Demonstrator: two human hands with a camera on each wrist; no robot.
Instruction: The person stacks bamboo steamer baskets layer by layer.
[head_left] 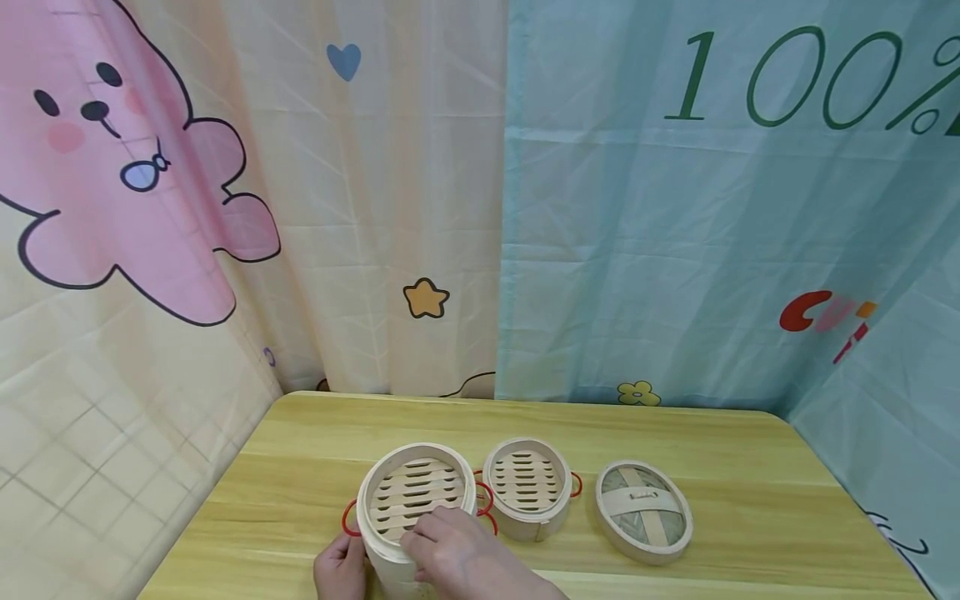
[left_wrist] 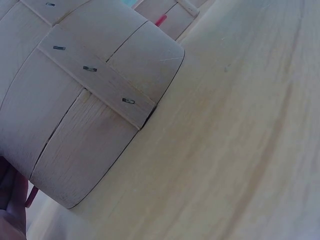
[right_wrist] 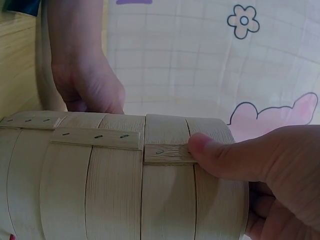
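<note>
A tall stack of bamboo steamer baskets [head_left: 416,483] stands at the front of the table, slatted floor facing up in the top tier. My right hand [head_left: 457,550] grips the top basket's near rim; in the right wrist view its thumb [right_wrist: 215,155] presses the outer wall and the fingers reach over the rim. At the stack's left side is my left hand [head_left: 341,568], just below a red handle [head_left: 351,518]; its fingers are mostly hidden. The left wrist view shows the stapled lower wall [left_wrist: 95,75] on the table, with that hand [left_wrist: 12,200] at the edge.
A smaller steamer basket [head_left: 527,492] with red handles stands right beside the stack. Further right lies a round woven bamboo lid [head_left: 643,512]. The wooden table [head_left: 765,500] is bordered by printed curtains [head_left: 637,250] at the back and sides.
</note>
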